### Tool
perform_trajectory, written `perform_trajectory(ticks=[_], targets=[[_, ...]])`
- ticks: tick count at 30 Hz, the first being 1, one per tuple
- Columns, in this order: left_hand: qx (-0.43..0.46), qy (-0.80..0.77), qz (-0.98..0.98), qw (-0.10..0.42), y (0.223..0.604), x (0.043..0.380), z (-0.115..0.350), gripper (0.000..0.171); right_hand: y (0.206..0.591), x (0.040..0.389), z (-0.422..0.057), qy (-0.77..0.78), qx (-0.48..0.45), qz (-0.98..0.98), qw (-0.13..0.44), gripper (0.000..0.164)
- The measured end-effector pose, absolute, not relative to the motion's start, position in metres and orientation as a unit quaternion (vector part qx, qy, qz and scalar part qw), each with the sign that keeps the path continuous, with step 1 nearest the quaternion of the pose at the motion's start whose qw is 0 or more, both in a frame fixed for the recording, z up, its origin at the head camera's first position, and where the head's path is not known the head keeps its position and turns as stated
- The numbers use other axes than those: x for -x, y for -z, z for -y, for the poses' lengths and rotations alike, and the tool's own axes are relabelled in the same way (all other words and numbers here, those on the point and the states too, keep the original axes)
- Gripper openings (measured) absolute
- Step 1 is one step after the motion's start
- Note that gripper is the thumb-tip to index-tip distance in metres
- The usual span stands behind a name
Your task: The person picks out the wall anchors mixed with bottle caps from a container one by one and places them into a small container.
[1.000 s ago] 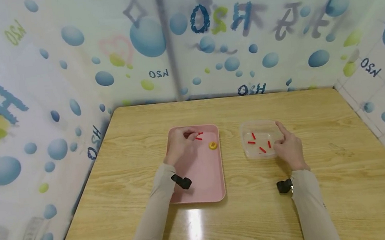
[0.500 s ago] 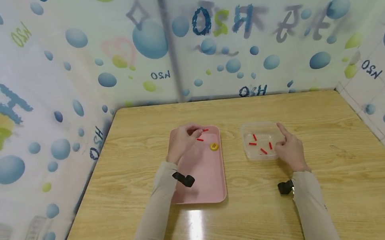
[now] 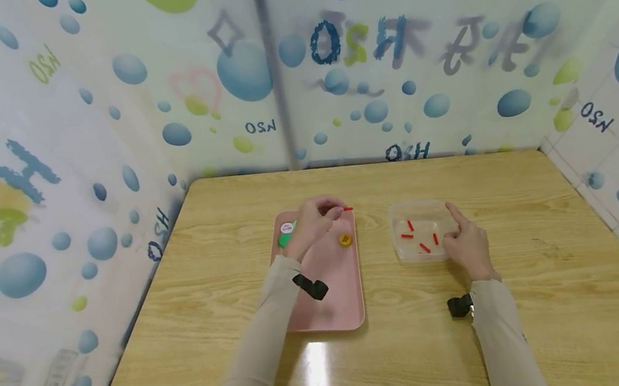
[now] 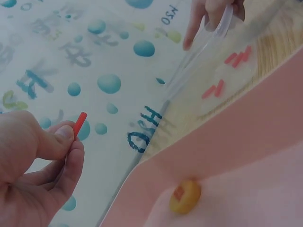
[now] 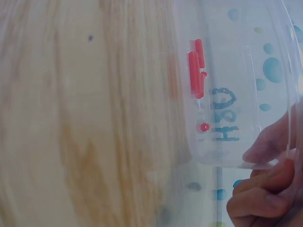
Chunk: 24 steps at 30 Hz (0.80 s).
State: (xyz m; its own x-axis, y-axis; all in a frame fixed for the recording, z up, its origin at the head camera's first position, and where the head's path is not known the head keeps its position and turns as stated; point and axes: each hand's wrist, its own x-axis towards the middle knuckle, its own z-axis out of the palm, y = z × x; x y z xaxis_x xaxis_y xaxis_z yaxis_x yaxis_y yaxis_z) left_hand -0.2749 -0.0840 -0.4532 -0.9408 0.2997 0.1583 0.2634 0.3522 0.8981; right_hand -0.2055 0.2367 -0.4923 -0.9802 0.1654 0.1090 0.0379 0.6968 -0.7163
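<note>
My left hand [image 3: 316, 224] is raised over the far end of a pink tray [image 3: 329, 309], pinching a short red stick [image 4: 80, 125] between thumb and fingertips. The stick's free end points toward the tray's right edge in the head view. On the tray floor lies a yellow round piece [image 3: 345, 240] with a reddish mark. Off to the right, my right hand [image 3: 469, 247] grips the rim of a clear plastic container [image 5: 227, 158], index finger stretched along its side. Several red sticks [image 3: 424, 248] lie scattered on the container's floor.
A green piece [image 3: 285, 240] and a small white round piece [image 3: 287, 228] sit at the tray's far left, partly behind the left hand. Tray and container stand apart on a wooden table [image 3: 410, 348]. A patterned wall [image 3: 335, 119] rises at its far edge.
My left hand has lifted the red stick and carried it right, toward the tray's edge. The green and white pieces have come into view; another red stick is now out of sight. The right hand stays put.
</note>
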Motion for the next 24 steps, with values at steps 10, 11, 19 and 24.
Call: perform_trajectory(ticks=[10, 11, 19, 24], targets=[[-0.182, -0.53, -0.827, 0.038, 0.455, 0.275, 0.054, 0.011, 0.494, 0.206, -0.237, -0.385, 0.059, 0.917, 0.087, 0.076], [-0.183, -0.532, -0.825, 0.044, 0.455, 0.275, 0.051, 0.011, 0.495, 0.207, -0.237, -0.385, 0.058, 0.917, 0.087, 0.076], [-0.201, -0.53, -0.821, 0.064, 0.454, 0.276, 0.029, 0.013, 0.497, 0.208, -0.239, -0.379, 0.056, 0.919, 0.092, 0.076], [-0.212, -0.533, -0.816, 0.071, 0.453, 0.275, 0.015, 0.013, 0.496, 0.208, -0.239, -0.383, 0.057, 0.918, 0.09, 0.077]])
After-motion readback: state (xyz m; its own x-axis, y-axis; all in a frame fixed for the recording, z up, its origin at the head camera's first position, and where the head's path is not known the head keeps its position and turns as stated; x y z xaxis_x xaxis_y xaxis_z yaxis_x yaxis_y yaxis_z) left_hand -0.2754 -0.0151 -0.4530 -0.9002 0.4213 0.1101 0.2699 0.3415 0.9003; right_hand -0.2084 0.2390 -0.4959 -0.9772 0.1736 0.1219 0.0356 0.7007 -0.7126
